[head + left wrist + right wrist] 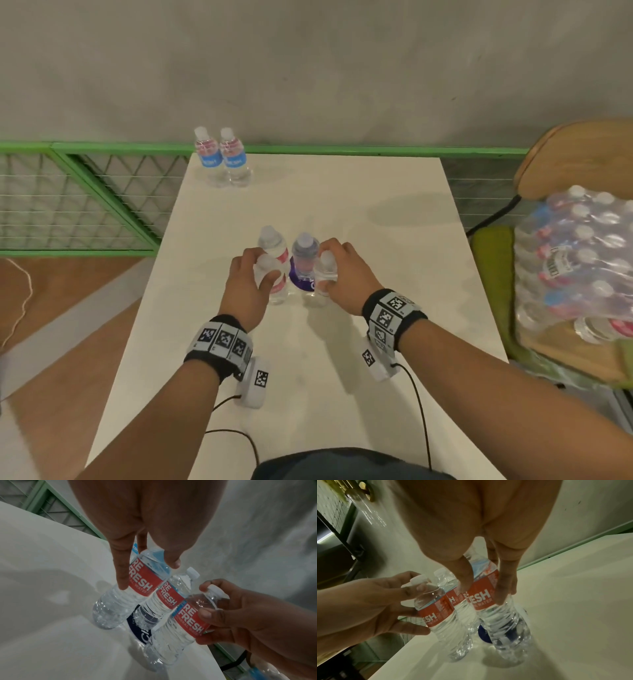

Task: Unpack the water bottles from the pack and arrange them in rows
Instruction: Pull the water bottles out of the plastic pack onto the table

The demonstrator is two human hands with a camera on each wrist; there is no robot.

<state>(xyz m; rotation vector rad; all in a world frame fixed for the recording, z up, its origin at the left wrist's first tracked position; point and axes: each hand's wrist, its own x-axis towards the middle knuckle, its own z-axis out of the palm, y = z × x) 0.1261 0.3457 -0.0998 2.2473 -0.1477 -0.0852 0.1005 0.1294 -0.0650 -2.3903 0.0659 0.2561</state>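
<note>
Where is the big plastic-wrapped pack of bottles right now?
In the head view the pack sits on a wooden chair at the right edge, beside the white table.

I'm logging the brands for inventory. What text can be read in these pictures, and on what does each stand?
"RE FRESH": red label of the bottle in the left hand.
"RE FRESH": red label of the bottle in the right hand.
Smaller label print: blurred.
Dark blue label: only partial letters, unreadable.
Pack tag: blurred.
</note>
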